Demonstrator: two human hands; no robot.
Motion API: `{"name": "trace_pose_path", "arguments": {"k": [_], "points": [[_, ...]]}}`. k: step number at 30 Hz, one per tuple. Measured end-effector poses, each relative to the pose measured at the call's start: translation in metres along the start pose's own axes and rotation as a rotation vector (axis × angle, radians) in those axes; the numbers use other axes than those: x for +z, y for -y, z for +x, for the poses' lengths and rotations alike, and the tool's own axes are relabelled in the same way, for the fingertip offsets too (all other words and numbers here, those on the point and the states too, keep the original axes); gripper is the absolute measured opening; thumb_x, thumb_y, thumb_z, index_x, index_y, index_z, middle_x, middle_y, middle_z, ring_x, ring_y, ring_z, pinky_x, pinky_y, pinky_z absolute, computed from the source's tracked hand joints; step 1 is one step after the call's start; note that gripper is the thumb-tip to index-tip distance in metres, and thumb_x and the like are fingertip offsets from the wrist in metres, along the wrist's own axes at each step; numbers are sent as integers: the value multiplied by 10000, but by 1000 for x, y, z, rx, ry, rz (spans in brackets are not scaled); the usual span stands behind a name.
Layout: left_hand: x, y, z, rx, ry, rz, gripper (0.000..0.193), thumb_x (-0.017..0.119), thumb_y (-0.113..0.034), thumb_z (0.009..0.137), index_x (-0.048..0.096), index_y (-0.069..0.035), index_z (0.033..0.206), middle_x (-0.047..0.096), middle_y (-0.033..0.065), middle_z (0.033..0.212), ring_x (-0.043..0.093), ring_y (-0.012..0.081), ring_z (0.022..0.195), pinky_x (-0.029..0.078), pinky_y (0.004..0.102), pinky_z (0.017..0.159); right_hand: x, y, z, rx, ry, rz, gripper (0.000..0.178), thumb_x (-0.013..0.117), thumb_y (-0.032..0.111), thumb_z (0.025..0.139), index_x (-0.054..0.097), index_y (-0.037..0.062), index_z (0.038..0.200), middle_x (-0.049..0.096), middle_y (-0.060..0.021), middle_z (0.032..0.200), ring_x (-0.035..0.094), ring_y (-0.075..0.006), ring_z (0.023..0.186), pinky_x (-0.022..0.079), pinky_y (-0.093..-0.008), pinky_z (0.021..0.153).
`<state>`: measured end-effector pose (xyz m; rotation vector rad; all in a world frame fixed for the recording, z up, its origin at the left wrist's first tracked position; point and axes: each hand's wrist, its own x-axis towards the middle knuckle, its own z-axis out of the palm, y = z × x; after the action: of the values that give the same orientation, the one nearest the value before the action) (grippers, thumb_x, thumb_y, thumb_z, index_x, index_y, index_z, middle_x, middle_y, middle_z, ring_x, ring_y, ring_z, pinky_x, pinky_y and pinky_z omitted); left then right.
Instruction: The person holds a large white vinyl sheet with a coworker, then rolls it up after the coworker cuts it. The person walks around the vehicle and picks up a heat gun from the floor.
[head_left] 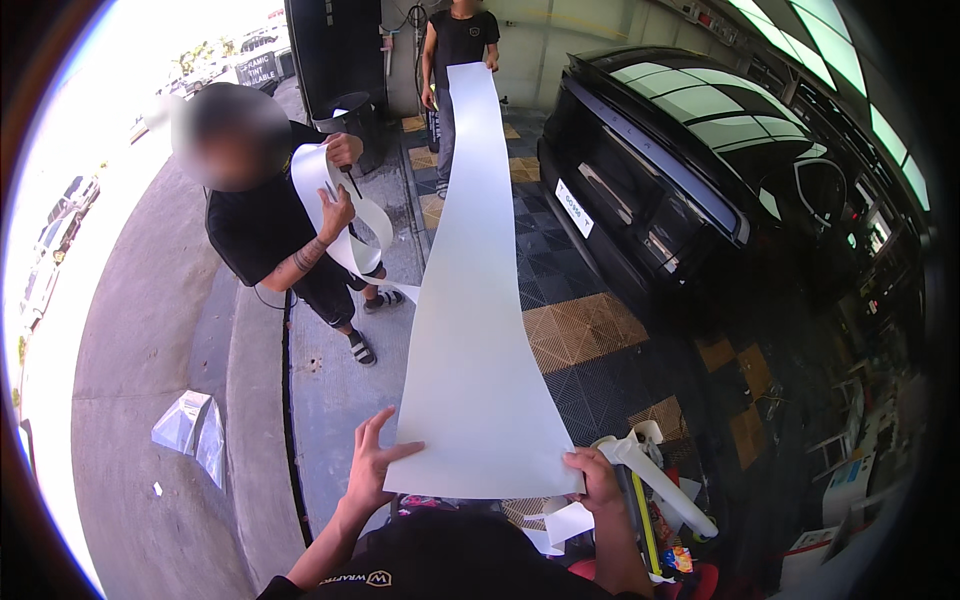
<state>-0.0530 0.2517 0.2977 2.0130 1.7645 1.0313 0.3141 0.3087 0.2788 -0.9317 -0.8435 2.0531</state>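
A long white sheet (466,300), perhaps vinyl film, stretches from my body to a person (462,40) at the back, who holds its far end. At its near right corner my right hand (598,480) is closed on the edge, thumb on top. My left hand (375,462) is at the near left corner, fingers spread outside the edge and one digit lying over the sheet. On the left, another person (262,225) in black handles a curling white strip (345,235) with both hands; its tail reaches the sheet's left edge.
A dark car (650,170) stands to the right on black and tan floor tiles (585,330). White rolls (660,485) and scraps (568,522) lie by my right arm. Crumpled clear film (195,435) lies on the pavement at left. A black bin (355,120) stands behind.
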Motion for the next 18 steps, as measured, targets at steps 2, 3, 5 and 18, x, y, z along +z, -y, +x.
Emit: {"name": "trace_pose_path", "arguments": {"k": [2, 3, 5, 18], "points": [[4, 3, 2, 12, -14, -258, 261, 749, -142, 773, 759, -125, 1033, 605, 163, 1258, 529, 374, 1222, 399, 481, 1071, 3, 10, 16, -114, -1, -19, 379, 507, 309, 1006, 625, -22, 863, 569, -61, 600, 518, -140, 451, 413, -266, 405], [8, 5, 3, 3, -23, -407, 226, 737, -122, 794, 754, -109, 1019, 631, 144, 1228, 544, 377, 1219, 398, 484, 1073, 7, 13, 22, -200, 60, 10, 405, 495, 329, 1015, 624, -21, 857, 567, -63, 596, 523, -149, 455, 435, -274, 424], [17, 9, 4, 30, -79, -399, 156, 684, -75, 865, 716, -47, 1016, 698, 107, 1080, 606, 363, 1155, 424, 481, 1049, 17, 21, 37, -390, -221, -258, 499, 426, 410, 1038, 616, -46, 965, 624, -125, 783, 617, -190, 711, 521, -327, 692], [38, 8, 36, -285, -45, -579, 384, 664, -170, 931, 580, 21, 1253, 668, 132, 1141, 595, 210, 1083, 430, 370, 1002, 28, 17, 8, -767, -335, -650, 121, 646, 72, 927, 612, -17, 852, 596, -58, 760, 534, -130, 687, 420, -278, 638]]}}
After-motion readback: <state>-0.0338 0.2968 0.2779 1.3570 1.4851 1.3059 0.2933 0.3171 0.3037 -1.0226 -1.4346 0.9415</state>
